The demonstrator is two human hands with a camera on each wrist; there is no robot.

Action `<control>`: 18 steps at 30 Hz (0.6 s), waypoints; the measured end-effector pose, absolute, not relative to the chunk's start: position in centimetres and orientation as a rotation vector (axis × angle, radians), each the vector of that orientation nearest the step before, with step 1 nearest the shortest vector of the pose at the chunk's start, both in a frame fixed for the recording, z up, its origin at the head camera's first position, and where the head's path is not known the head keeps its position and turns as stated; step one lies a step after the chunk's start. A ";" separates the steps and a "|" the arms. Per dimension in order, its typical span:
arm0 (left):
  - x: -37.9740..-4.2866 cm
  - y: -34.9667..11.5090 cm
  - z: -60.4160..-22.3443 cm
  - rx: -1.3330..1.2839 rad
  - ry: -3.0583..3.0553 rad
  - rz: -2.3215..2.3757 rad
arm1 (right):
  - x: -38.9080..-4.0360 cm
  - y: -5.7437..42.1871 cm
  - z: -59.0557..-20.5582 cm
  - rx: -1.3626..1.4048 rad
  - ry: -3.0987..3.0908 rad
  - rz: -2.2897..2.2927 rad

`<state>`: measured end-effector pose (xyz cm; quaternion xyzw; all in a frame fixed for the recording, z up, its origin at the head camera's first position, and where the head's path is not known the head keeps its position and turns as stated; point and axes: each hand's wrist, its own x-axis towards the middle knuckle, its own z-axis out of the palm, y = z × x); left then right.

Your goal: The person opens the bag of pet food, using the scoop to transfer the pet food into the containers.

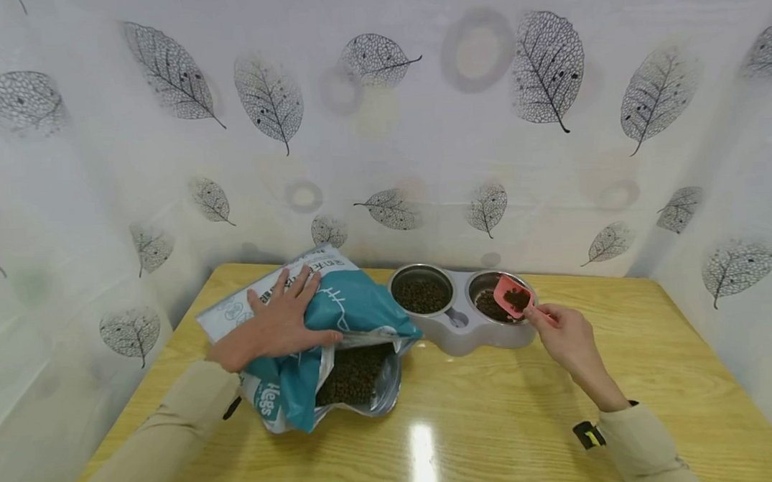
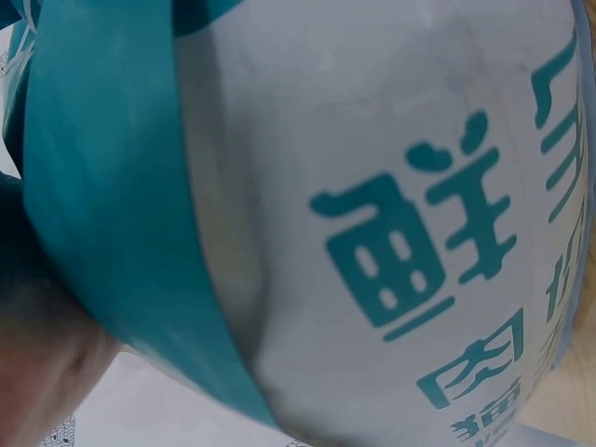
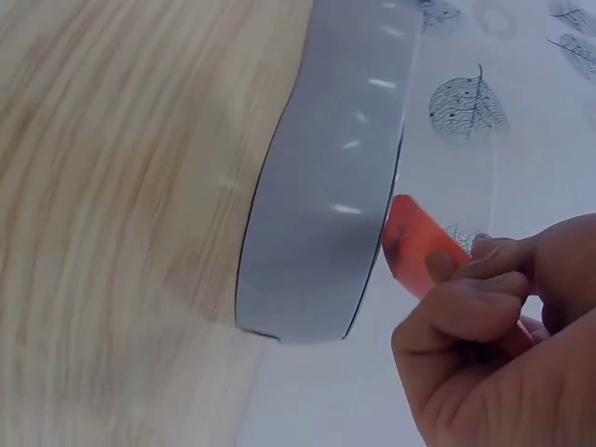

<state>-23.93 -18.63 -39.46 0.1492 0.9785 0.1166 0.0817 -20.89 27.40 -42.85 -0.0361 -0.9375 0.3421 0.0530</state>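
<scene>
There are two bare hands [image 1: 282, 326] [image 1: 568, 335], two beige fabric sleeves [image 1: 186, 408], one teal-and-white plastic bag [image 1: 356, 300], one small pink plastic scoop [image 1: 502, 286], two round silvery metal bowls [image 1: 420, 270], one pale grey two-hole stand [image 1: 458, 338], four portions of brown kibble [image 1: 349, 375] and one yellow wood-grain table [image 1: 490, 409].

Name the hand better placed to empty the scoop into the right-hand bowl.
The right hand, most likely: it grips the scoop, which holds kibble over that bowl. The left hand rests spread on the bag, farther from the bowl.
</scene>
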 end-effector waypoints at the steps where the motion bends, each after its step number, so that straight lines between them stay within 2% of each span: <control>1: -23.9 -18.7 -39.5 0.445 2.925 0.349 | -21.0 27.5 -43.0 -0.097 -2.838 0.968; 10: -23.8 -18.6 -39.7 0.450 2.926 0.354 | -21.5 27.7 -44.5 0.106 -2.629 0.682; 18: -23.8 -18.5 -39.6 0.447 2.934 0.345 | -21.6 27.6 -44.9 0.108 -2.581 0.540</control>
